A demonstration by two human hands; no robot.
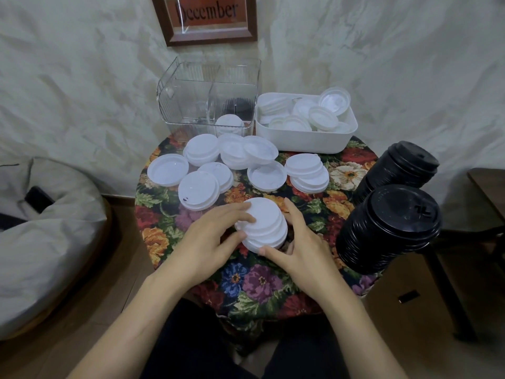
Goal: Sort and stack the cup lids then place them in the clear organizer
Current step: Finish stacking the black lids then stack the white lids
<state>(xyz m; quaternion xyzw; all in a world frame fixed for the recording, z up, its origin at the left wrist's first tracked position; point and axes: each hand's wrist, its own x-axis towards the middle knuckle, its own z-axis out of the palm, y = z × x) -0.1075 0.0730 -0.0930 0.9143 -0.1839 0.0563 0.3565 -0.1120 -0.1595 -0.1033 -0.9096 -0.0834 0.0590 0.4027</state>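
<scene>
Hands first: I see the left hand [207, 242] and the right hand [297, 253] closed from either side on the stack of white lids [263, 224] at the centre of the frame. It rests on the floral tablecloth [259, 280]. The left fingers lie over the top lid with the thumb on the near edge. The right fingers curve round the far side, with the thumb against the lowest lid. The lids sit stepped, each a little off the one below, so I judge the step in hand to be squaring the stack.

To do it well, I would press inward evenly from both sides and keep light pressure on top, so that the rims nest instead of riding up. I would check that every lid faces the same way before lifting. I would carry the stack with one hand underneath, since a loose column could fan out.

The clear organizer [175, 88] stands at upper centre, well apart from the stack. A few white lids and something dark already show in its right compartment. Between the two lie loose white lids [199, 188], which need clearing or passing over. A white bin [306, 144] at upper right holds more lids, and two black lid stacks [393, 228] stand at the right edge, near the right forearm's path.
</scene>
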